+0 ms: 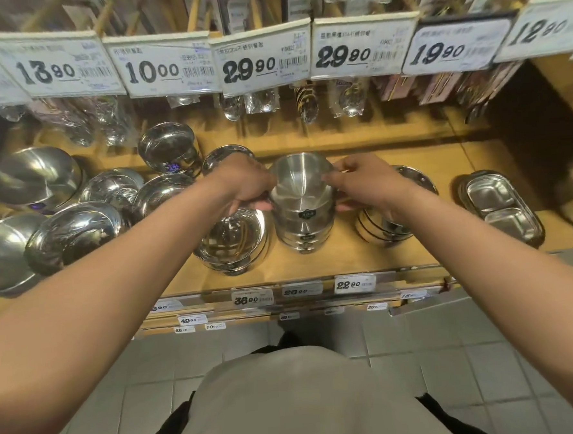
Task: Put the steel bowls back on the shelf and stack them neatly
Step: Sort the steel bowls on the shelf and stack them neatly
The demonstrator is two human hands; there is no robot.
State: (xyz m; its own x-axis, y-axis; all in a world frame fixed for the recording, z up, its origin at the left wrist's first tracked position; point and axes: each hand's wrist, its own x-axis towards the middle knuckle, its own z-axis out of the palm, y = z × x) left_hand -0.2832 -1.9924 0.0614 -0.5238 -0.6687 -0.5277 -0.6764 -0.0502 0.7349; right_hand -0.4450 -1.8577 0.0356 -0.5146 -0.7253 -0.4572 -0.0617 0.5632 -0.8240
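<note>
Head view: both hands' grip on top steel bowl [301, 179]; shelf tag [354, 283] reads 22.90.

Silver steel bowls [302, 202], tan wooden shelf [397, 243], white price tags [262, 57] with black numerals.

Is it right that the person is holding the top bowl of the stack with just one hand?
Not quite. The head view shows both hands on it: the left hand grips one side of the top bowl and the right hand grips the other, above the stack of bowls on the wooden shelf.
</note>
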